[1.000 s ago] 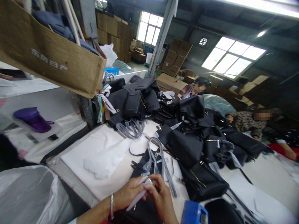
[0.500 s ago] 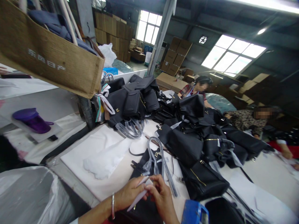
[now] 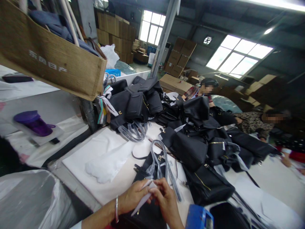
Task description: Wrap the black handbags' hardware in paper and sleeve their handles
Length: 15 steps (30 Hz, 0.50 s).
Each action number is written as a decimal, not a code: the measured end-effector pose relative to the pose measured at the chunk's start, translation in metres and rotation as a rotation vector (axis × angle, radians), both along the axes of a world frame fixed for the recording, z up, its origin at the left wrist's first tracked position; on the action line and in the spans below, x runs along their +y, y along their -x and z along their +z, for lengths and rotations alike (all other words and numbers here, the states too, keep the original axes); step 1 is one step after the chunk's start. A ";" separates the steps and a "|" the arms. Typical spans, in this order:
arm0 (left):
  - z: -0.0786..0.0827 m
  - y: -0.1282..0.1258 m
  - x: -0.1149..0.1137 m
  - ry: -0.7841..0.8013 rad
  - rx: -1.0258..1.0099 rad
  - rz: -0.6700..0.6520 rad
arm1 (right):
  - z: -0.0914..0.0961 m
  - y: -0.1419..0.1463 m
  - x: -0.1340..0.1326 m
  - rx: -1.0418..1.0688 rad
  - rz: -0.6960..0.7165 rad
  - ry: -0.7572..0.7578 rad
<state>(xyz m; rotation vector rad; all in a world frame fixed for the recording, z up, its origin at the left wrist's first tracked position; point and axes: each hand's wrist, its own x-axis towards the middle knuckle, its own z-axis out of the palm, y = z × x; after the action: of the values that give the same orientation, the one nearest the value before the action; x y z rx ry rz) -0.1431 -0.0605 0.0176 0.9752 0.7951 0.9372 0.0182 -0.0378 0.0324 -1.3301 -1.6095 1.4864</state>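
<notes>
Strip of something pale, pinched by left hand and right hand above a black bag. Plastic-wrapped handles just beyond, btw.

Hall dim overall. Daylight enters through far windows, panes overexposed; strip light glares at upper right. Black bag beneath the fingers: shadow detail poor. Wide-angle distortion stretches margins; right edge blurred.

Left hand curled, right hand just beside, both pinching
</notes>
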 end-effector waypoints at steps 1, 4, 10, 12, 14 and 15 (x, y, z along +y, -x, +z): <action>0.001 0.000 0.000 0.005 0.004 -0.001 | 0.000 0.000 0.000 0.001 0.000 -0.007; 0.003 -0.002 0.002 0.023 0.011 -0.001 | -0.001 0.000 0.000 -0.003 -0.013 -0.027; 0.007 0.000 -0.002 0.004 0.046 -0.006 | -0.001 0.000 0.000 0.017 -0.042 0.002; 0.008 0.002 -0.005 0.002 0.034 -0.025 | 0.000 0.000 0.000 0.011 -0.054 0.013; 0.007 0.001 -0.007 -0.013 0.003 -0.040 | 0.001 0.002 0.001 0.003 -0.070 0.035; 0.006 0.000 -0.007 -0.024 -0.002 -0.030 | 0.001 0.004 0.002 -0.002 -0.082 0.049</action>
<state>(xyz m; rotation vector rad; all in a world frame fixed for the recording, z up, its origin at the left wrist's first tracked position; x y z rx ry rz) -0.1430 -0.0678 0.0232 1.0045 0.7668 0.9232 0.0146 -0.0358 0.0331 -1.4075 -1.5100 1.4849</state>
